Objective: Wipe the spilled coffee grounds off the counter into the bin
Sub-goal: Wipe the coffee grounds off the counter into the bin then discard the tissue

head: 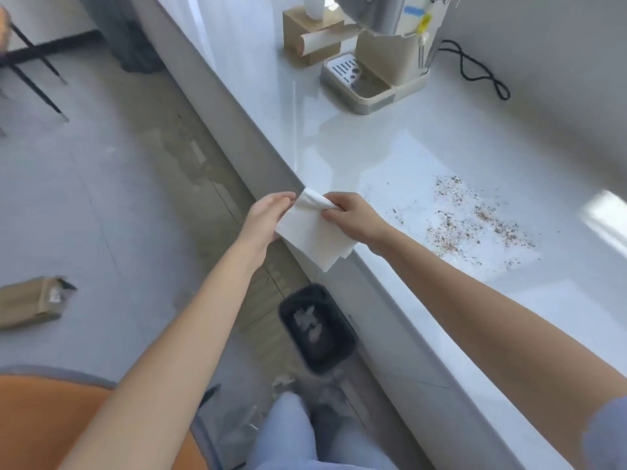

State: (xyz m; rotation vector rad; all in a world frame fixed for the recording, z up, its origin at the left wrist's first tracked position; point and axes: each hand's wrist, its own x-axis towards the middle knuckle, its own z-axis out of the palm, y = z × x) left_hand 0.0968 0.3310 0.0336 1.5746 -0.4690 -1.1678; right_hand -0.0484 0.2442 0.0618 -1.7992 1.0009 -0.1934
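A beige coffee machine (383, 62) stands at 12 o'clock, its drip tray (353, 79) toward the floor side. A black cable (481, 69) loops at 1 o'clock. Just beside the machine — a small cardboard box (307, 35). A torn cardboard carton (30, 301) lies at 9 o'clock.

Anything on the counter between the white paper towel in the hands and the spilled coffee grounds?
Nothing but bare glossy white counter between the white paper towel and the brown scattered coffee grounds, apart from stray specks, in the head view.
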